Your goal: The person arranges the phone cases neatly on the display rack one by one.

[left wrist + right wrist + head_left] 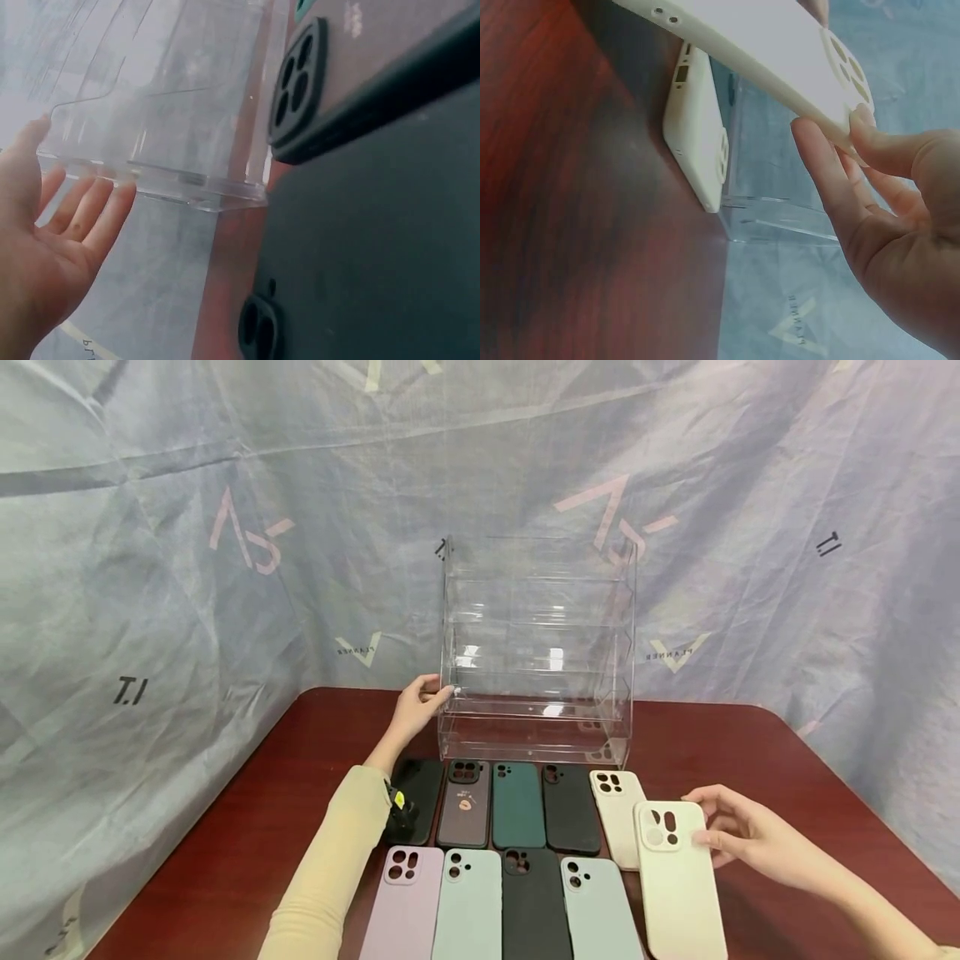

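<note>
Right grip (750, 837) pinches cream case (681, 897) near its camera end, off the bench (247, 852); long axis runs front-to-back, clear rack (536, 706) beyond, leftward (left grip (422, 703) holds rack's side).

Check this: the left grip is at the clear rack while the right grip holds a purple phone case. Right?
Not quite: the phone case in the right grip is cream, not purple, as the head view shows; the left grip is at the clear rack.
</note>
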`<state>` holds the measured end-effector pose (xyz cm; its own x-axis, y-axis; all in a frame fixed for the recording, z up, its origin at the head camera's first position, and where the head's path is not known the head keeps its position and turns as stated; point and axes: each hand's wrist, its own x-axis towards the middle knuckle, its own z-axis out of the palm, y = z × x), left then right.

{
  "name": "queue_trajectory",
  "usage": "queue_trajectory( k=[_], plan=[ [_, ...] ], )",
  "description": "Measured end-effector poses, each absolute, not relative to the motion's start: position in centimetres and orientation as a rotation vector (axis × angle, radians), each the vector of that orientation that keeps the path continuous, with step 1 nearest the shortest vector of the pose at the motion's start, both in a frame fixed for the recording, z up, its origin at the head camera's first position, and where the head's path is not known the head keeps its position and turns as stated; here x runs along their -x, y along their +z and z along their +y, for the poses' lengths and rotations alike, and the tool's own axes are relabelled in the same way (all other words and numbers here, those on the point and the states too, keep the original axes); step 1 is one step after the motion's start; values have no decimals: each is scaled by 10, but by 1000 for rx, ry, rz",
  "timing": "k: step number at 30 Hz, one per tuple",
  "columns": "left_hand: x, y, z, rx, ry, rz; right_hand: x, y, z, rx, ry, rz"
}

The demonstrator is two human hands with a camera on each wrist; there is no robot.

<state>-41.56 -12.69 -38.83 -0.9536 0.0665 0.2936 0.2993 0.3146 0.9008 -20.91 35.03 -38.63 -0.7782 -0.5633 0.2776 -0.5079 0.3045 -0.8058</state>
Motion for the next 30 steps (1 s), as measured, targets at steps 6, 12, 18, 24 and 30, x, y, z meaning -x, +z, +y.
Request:
queue_trajectory(
  k=[6, 12, 18, 24, 30],
  plan=[
    [420, -387, -120, 276, -1596, -2324, 213, -380, 351, 1052, -1540, 2508],
    [425, -384, -118, 312, -1614, -2274, 218, -371, 350, 1100, -1573, 2573],
    [426, -382, -121, 320, -1642, -2301, 226, -359, 344, 1122, -1657, 2575],
    [424, -376, -122, 338, -1704, -2336, 240, -344, 336, 1132, -1689, 2636],
    [425, -376, -121, 308, -1728, -2361, 251, -329, 324, 1102, -1714, 2698]
  ],
)
